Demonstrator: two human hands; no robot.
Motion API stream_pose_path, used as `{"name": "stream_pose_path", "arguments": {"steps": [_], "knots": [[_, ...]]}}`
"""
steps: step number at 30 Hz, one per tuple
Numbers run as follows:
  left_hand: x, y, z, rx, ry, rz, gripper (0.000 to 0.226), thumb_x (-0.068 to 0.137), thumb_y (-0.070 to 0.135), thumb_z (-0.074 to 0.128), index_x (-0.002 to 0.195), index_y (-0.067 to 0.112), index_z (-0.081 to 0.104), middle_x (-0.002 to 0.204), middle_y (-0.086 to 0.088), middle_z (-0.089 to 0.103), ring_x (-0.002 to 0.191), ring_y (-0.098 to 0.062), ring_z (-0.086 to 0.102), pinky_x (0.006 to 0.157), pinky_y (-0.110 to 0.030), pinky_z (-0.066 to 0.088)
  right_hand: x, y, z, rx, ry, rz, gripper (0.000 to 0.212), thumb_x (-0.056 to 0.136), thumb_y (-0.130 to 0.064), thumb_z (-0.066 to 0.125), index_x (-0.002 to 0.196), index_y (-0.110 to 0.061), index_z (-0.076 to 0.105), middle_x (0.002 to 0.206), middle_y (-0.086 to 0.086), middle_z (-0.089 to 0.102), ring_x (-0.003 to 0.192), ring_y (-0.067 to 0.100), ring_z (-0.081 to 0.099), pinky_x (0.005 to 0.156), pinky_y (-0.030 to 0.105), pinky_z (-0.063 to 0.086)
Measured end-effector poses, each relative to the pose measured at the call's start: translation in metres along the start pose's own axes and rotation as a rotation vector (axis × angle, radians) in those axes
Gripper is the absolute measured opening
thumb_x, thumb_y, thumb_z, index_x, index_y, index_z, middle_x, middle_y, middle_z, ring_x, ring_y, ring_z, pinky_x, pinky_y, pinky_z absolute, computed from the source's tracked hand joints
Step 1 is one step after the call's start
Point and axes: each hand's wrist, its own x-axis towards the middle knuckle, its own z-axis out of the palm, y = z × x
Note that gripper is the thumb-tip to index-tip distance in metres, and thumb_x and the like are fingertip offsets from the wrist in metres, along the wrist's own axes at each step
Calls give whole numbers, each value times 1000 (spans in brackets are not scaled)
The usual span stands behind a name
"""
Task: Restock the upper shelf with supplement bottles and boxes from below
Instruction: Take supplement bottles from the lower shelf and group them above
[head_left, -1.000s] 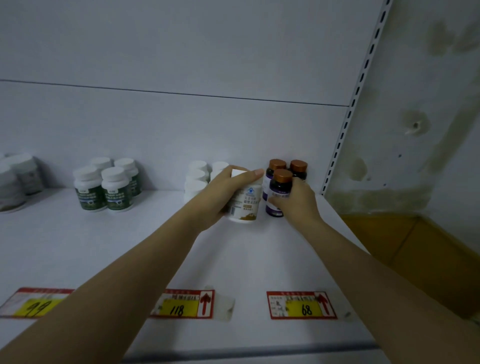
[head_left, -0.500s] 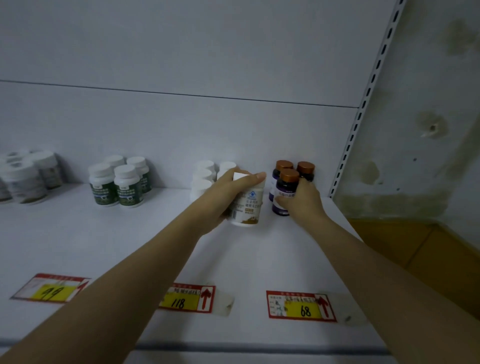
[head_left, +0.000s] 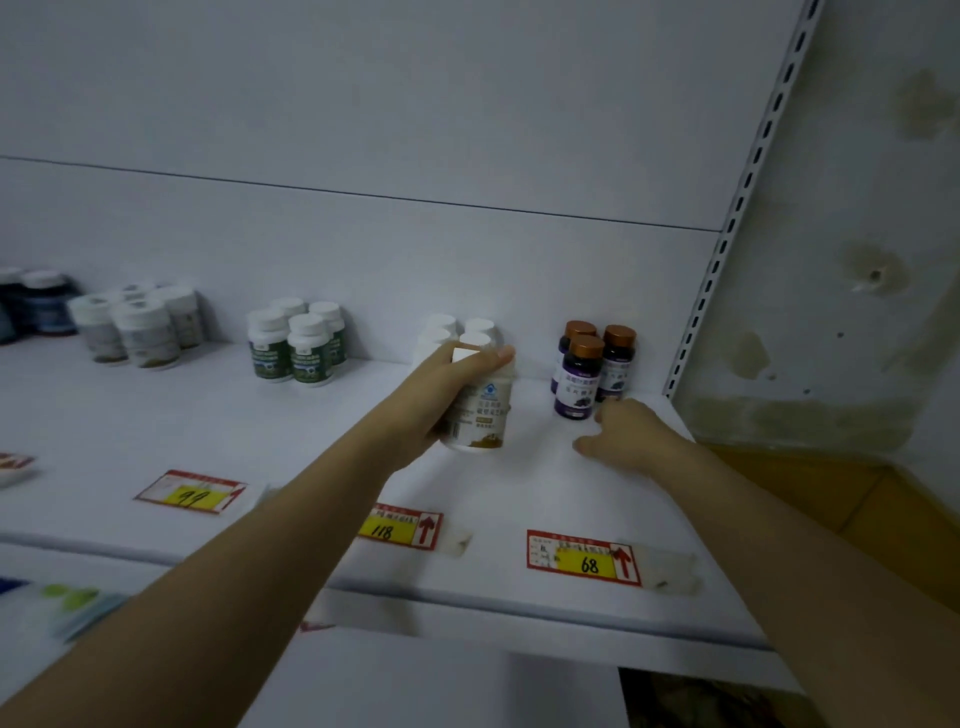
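**A:** Head view: what has the left hand got?

**B:** The left hand (head_left: 441, 400) is clamped round a white supplement bottle (head_left: 485, 415) with a white cap and a pale label with a brown band at the foot. One finger lies across the top by the cap. The bottle is over the upper shelf (head_left: 156, 415), behind the 118 price tag (head_left: 400, 529) and a little to its right. It leans slightly. I cannot tell whether its base touches the shelf.

**A:** And the right hand?

**B:** The right hand (head_left: 628, 436) holds nothing. Its fingers are loosely bent and it lies low on the shelf, behind the 118 tag and well to its right. Its fingertips are just beside three purple bottles with copper caps (head_left: 584, 374). Whether they touch, I cannot say.

**A:** What else stands behind that tag?

**B:** Directly behind it, against the back panel, is a cluster of plain white bottles (head_left: 457, 330), partly hidden by the held one. Behind and to the left are four green-labelled bottles (head_left: 296, 345). Further left are white-capped grey bottles (head_left: 137, 325), then dark blue bottles (head_left: 41, 306) at the frame edge.

**A:** Other tags?

**B:** A 99 price tag (head_left: 192, 492) is left of the 118 tag and a 68 price tag (head_left: 584, 558) is right of it. Far right, a slotted upright (head_left: 737, 208) meets a stained wall (head_left: 857, 260).
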Motion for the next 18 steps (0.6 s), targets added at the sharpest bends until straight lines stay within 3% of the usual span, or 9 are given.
{"name": "stream_pose_path", "arguments": {"steps": [3,7,12,15,18], "knots": [[-19,7,-7,6,48,0,24,91,34,55,107,17,52,98,-9,65,83,-20,66,70,-30,55,-11,-16,-1,-52,-47,-51,54,87,-37,60,130,-7,48,129,13,53,114,28,53,97,34,47],[-48,17,-29,17,122,25,31,89,36,58,109,13,54,98,-8,67,88,-20,65,77,-34,55,-28,-47,-2,-96,-90,-106,61,89,-38,57,140,-9,39,140,13,43,124,28,47,102,33,43],[-93,25,-71,-13,208,46,26,86,39,60,100,16,57,88,-5,67,90,-24,64,87,-43,53,-52,-103,9,-158,-73,-182,58,90,-39,56,138,-9,42,140,13,45,124,28,49,100,34,44],[-128,32,-101,-73,230,59,19,90,34,57,102,19,59,84,-2,65,80,-20,63,69,-29,56,-67,-143,20,-154,-54,-226,53,90,-35,57,133,-7,47,135,13,51,119,28,52,99,33,45],[-166,39,-143,22,219,90,8,85,26,66,77,24,67,74,-3,61,76,-20,60,67,-29,52,-82,-193,29,-155,-36,-259,55,90,-37,56,134,-5,46,136,15,50,120,29,51,97,33,44]]}}
